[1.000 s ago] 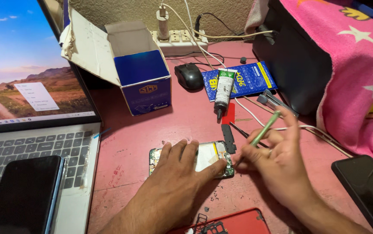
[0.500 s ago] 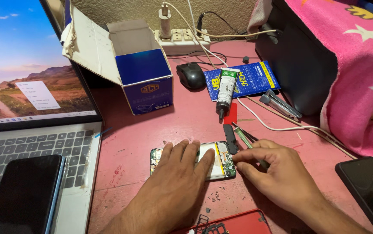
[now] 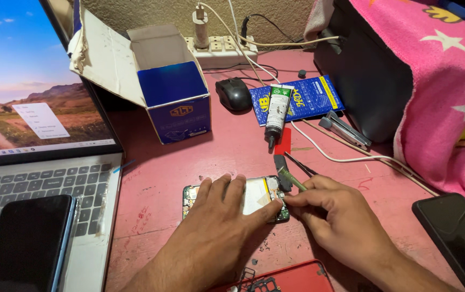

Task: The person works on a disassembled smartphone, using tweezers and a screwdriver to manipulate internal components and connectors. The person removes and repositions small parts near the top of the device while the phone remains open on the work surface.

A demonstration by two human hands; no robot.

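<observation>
The left hand (image 3: 216,227) lay flat, pinning the opened phone (image 3: 254,196) at table centre. The right hand (image 3: 340,221), at three o'clock, pinched a thin green tool (image 3: 291,179) against the phone's edge. A slip could probably gouge the exposed board.

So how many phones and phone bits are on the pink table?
Whole black-screened phones: 2, one on the laptop, one at the right edge
Opened phone with circuit board showing: 1, under the left hand
Red phone back cover: 1
Total: 4
</observation>
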